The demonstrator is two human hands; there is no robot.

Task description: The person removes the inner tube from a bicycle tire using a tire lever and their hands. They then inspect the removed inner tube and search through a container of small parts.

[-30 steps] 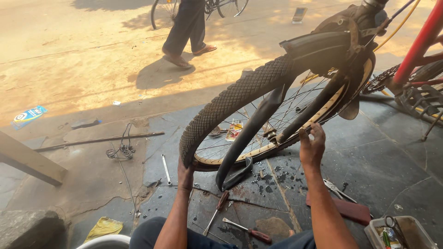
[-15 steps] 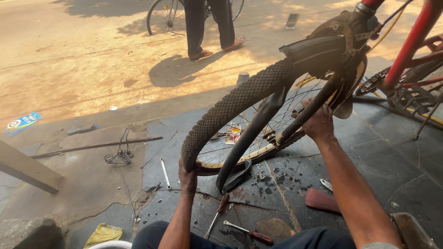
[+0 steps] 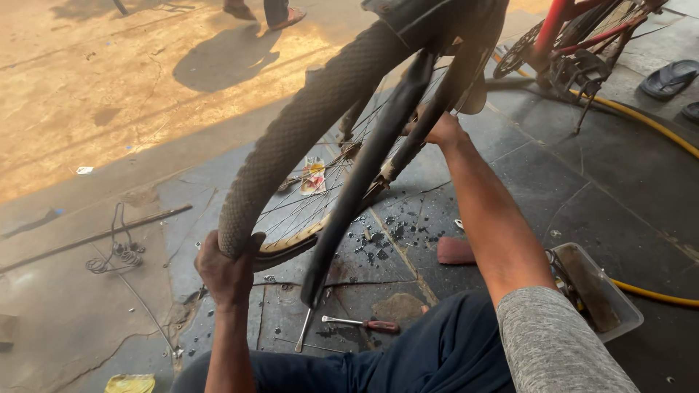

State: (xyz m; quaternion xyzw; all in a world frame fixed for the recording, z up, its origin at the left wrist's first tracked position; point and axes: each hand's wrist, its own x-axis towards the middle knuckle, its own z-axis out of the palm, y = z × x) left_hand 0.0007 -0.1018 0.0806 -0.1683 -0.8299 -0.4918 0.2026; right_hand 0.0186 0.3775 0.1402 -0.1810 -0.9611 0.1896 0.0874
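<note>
A bicycle wheel with a knobbly black tyre (image 3: pixel 306 124) stands raised in front of me, spokes and rim (image 3: pixel 291 244) showing below. My left hand (image 3: pixel 226 271) grips the tyre at its lower end. My right hand (image 3: pixel 439 129) reaches up to the black fender stays (image 3: pixel 378 156) beside the wheel and closes on one. The top of the wheel runs out of the frame.
A screwdriver with a red handle (image 3: pixel 364 324) lies on the dark stone floor. A plastic tray (image 3: pixel 601 291) sits at my right. A yellow hose (image 3: pixel 655 124) and red bicycle frame (image 3: pixel 553 29) lie behind. Another person's feet (image 3: pixel 266 13) stand on the sandy ground.
The view has tilted down and closer to the wheel. My left hand has moved onto the tyre's lower end; my right hand stays by the stays. The other person walked rightwards.
</note>
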